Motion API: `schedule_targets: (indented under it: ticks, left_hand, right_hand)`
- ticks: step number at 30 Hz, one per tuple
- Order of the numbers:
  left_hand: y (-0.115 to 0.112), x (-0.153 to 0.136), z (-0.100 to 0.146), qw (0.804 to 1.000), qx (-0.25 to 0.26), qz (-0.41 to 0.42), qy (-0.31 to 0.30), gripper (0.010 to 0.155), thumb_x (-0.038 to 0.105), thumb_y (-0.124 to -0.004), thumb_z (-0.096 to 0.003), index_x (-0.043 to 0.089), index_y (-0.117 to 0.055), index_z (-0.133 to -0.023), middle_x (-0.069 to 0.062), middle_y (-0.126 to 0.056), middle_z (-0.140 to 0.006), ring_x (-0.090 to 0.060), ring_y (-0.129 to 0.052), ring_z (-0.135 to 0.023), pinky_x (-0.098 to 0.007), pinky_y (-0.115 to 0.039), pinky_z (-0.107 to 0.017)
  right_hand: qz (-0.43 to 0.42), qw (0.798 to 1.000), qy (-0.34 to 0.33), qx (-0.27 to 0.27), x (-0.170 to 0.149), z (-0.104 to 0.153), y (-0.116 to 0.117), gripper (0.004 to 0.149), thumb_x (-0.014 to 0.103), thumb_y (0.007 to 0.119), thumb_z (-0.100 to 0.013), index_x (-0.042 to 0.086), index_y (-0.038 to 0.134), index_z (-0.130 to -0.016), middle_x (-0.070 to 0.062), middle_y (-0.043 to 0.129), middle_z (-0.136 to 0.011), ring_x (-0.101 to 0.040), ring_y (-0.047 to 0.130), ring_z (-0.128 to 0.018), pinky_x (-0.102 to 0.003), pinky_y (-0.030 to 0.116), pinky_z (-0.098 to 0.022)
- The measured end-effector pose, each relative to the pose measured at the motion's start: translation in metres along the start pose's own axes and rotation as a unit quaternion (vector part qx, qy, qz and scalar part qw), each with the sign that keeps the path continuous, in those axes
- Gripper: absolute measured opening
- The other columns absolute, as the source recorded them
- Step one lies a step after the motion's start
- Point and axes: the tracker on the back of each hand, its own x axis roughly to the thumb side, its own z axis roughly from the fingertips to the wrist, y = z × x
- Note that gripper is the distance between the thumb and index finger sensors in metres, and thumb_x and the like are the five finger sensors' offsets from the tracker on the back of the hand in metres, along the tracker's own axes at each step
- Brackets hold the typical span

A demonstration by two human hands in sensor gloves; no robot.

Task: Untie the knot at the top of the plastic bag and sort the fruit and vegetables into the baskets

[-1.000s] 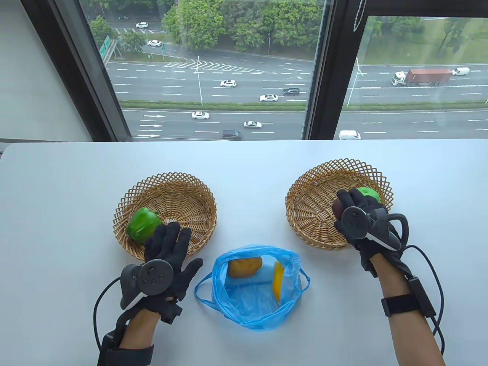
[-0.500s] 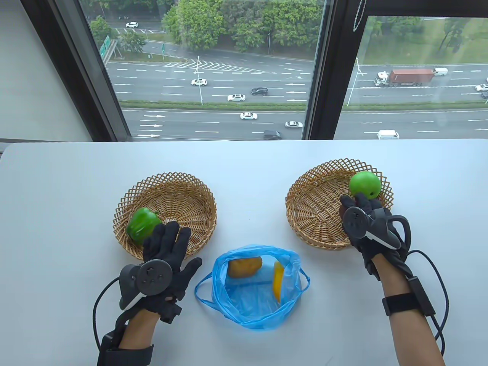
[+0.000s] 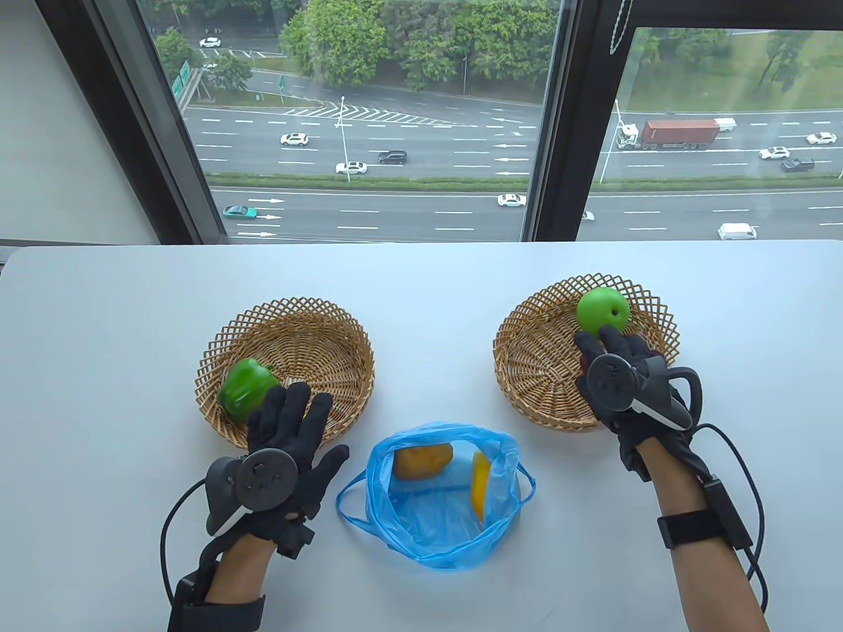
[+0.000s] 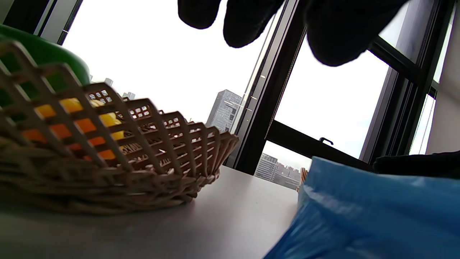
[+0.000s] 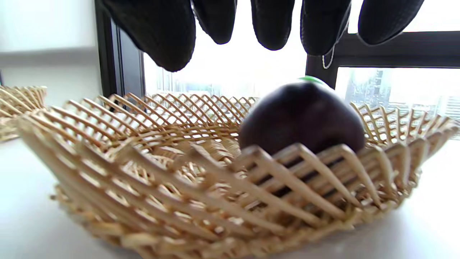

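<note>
White table (image 3: pixel 421 296) is sitting under a big window (image 3: pixel 369 112) looking out on a road. Near its front edge the blue bag (image 3: pixel 438 497) is lying open, its knot undone, holding a brownish-yellow piece (image 3: pixel 423 459) and a yellow piece (image 3: pixel 482 484). Left of the bag, the left basket (image 3: pixel 309 322) is holding a green pepper (image 3: pixel 245 388) against its near-left wall; the left wrist view is also showing something orange and yellow through the weave (image 4: pixel 77 124). The left hand (image 3: pixel 286 454) is hovering over that basket's near rim, fingers straight and spread, gripping nothing. To the right, the right basket (image 3: pixel 540 355) is holding a green apple (image 3: pixel 603 311) near its far side. The right hand (image 3: pixel 622 375) is hanging over this basket's near-right rim, its fingertips just beside the apple; I cannot tell if they are touching. In the right wrist view its fingers (image 5: pixel 161 32) are hanging loose and empty above a dark round fruit (image 5: pixel 302 117) lying in the basket.
</note>
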Motion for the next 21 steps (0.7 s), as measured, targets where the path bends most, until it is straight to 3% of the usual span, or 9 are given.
schedule_targets:
  ticks: [6,10,14,21]
  left_hand:
    - [0.000,0.000,0.000,1.000,0.000,0.001,-0.003,0.077,0.056,-0.073,-0.0471,0.021,-0.056,-0.113,-0.014,-0.039,-0.122,-0.044,-0.022,-0.107,-0.066,-0.026,-0.070]
    - [0.000,0.001,0.000,1.000,0.001,0.003,-0.006,0.078,0.057,-0.074,-0.0467,0.021,-0.056,-0.113,-0.014,-0.040,-0.122,-0.044,-0.022,-0.108,-0.066,-0.026,-0.070]
    - [0.000,0.001,0.000,1.000,0.002,0.004,-0.007,0.078,0.057,-0.074,-0.0467,0.021,-0.056,-0.113,-0.014,-0.040,-0.122,-0.044,-0.022,-0.108,-0.066,-0.025,-0.071]
    - [0.000,0.002,0.001,1.000,0.002,0.007,-0.009,0.077,0.057,-0.074,-0.0469,0.021,-0.056,-0.113,-0.014,-0.040,-0.122,-0.043,-0.022,-0.108,-0.066,-0.025,-0.071]
  right_hand:
    - [-0.019,0.994,-0.098,-0.047,0.059,0.016,-0.034,0.064,0.043,0.080,-0.057,0.020,0.059,-0.112,-0.017,0.071,-0.109,-0.042,0.084,-0.087,-0.070,0.064,-0.064]
    - [-0.001,0.983,-0.174,-0.063,0.107,0.033,-0.044,0.058,0.042,0.081,-0.056,0.021,0.067,-0.108,-0.016,0.074,-0.107,-0.040,0.087,-0.085,-0.069,0.065,-0.064]
    - [0.008,0.973,-0.224,-0.059,0.137,0.048,-0.043,0.054,0.040,0.082,-0.055,0.021,0.071,-0.105,-0.014,0.075,-0.106,-0.040,0.088,-0.084,-0.068,0.066,-0.064]
    - [0.024,0.951,-0.307,-0.021,0.173,0.065,-0.023,0.048,0.030,0.087,-0.053,0.023,0.076,-0.100,-0.013,0.079,-0.103,-0.029,0.100,-0.071,-0.048,0.085,-0.051]
